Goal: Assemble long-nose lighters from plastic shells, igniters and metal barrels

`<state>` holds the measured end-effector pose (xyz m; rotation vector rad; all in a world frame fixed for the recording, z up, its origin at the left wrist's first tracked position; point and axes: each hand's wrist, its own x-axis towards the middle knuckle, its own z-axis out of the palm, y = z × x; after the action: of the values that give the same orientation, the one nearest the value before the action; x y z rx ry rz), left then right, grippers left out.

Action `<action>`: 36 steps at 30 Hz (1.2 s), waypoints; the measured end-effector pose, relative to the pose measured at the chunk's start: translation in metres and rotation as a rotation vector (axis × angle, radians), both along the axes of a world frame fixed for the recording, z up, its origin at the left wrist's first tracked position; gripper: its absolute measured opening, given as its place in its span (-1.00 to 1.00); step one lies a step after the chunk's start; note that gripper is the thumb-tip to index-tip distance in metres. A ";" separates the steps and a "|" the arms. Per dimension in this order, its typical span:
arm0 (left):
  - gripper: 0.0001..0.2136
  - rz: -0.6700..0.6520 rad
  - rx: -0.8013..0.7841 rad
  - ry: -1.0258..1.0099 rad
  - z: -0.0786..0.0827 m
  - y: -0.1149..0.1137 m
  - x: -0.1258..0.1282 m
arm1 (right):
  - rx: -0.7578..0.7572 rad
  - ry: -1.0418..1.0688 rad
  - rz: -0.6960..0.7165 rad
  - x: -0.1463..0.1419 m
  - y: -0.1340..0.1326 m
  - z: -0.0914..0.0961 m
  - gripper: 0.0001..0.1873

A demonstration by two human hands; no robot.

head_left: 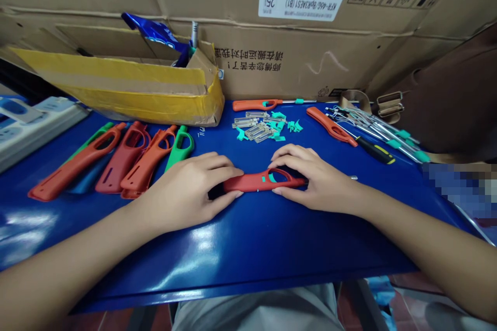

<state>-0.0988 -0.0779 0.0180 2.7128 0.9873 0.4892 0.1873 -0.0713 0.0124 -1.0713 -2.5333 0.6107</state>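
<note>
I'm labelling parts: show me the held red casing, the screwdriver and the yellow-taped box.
Held red casing [252,183]: head view, on its handle.
Screwdriver [375,150]: head view, on its handle.
Yellow-taped box [155,101]: head view, on its front wall.

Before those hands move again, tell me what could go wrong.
The red lighter casing, held at its ends by the left hand and right hand, might slip if pressed unevenly. Reaching forward could scatter the loose turquoise pieces. The right hand might also knock the screwdriver lying beyond it.
</note>
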 end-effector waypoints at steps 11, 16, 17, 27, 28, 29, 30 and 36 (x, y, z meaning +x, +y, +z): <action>-0.79 -0.009 0.077 0.056 -0.005 -0.002 0.000 | 0.055 -0.048 0.016 -0.001 -0.001 -0.001 -0.73; -0.72 -0.021 0.197 0.093 -0.008 -0.004 0.001 | 0.266 -0.190 0.120 0.001 0.001 -0.002 -0.68; -0.71 -0.024 0.212 0.095 -0.008 -0.004 0.000 | 0.292 -0.203 0.132 0.001 0.001 -0.002 -0.67; -0.78 -0.053 0.163 -0.058 -0.007 -0.005 0.002 | 0.424 -0.269 0.157 0.000 -0.002 0.002 -0.64; -0.79 -0.057 0.156 -0.071 -0.008 -0.005 0.003 | 0.439 -0.275 0.149 0.000 -0.003 0.002 -0.63; -0.79 -0.058 0.150 -0.080 -0.008 -0.005 0.002 | 0.449 -0.283 0.140 0.000 -0.003 0.002 -0.63; -0.79 -0.057 0.148 -0.083 -0.008 -0.005 0.002 | 0.450 -0.290 0.132 0.000 -0.003 0.002 -0.61; -0.77 -0.055 0.212 -0.050 -0.005 -0.003 0.000 | 0.370 -0.218 0.088 0.004 0.001 0.005 -0.63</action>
<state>-0.0990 -0.0809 0.0129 2.8879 0.8917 0.6833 0.1917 -0.0700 0.0171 -0.9372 -2.7431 0.0367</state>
